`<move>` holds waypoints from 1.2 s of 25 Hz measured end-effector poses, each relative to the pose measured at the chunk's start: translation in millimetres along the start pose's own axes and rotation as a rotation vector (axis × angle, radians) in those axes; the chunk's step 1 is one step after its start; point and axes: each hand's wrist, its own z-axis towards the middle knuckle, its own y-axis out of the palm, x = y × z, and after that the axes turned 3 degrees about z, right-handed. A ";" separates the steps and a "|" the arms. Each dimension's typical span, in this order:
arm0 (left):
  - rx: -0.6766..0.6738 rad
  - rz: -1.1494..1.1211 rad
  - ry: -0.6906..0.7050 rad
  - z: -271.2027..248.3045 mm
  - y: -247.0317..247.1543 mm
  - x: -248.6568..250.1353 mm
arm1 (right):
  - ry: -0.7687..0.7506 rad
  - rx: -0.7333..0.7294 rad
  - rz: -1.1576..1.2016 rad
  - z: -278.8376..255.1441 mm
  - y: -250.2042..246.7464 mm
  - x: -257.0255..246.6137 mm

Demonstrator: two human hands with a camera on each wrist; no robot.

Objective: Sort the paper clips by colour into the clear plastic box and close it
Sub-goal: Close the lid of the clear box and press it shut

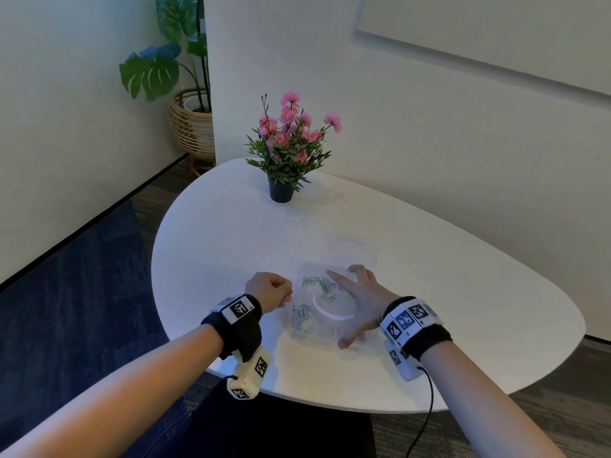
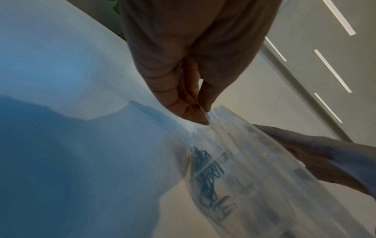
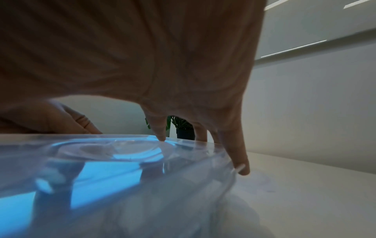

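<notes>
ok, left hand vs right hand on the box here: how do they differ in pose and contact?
The right hand lies flat with its fingers spread and straight on top of the clear plastic box; the left hand is curled, fingertips bunched together. The right hand covers the lid from above; the left hand sits at the box's left edge, its fingertips at the rim. Whether they pinch anything is unclear. Both are over the white table.

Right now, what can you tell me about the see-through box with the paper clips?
The box is clear plastic and lies flat on the white table. Its lid looks down, with a round shape in the middle. Green clips and bluish clips show through, in separate groups. The right hand rests spread on top; the left hand pinches at its left edge.
</notes>
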 end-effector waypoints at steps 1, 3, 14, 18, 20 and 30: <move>-0.005 -0.009 -0.002 0.1 -0.3 -0.1 | 0.007 0.001 -0.005 1.4 0.2 -1.1; -0.016 -0.036 -0.013 1.0 0.0 -1.3 | 0.018 -0.008 -0.022 6.1 -0.3 -3.9; -0.120 -0.057 -0.037 -8.9 -0.7 1.5 | 0.060 -0.100 -0.034 8.3 -8.3 5.7; -0.154 -0.055 -0.048 -12.1 2.0 2.5 | 0.086 -0.108 -0.045 7.5 -10.1 8.5; -0.193 -0.036 -0.048 -16.2 7.2 4.4 | 0.070 -0.146 -0.074 8.8 -9.3 8.9; -0.064 0.133 -0.019 -19.8 19.1 13.9 | 0.412 0.194 0.492 -12.3 30.5 19.5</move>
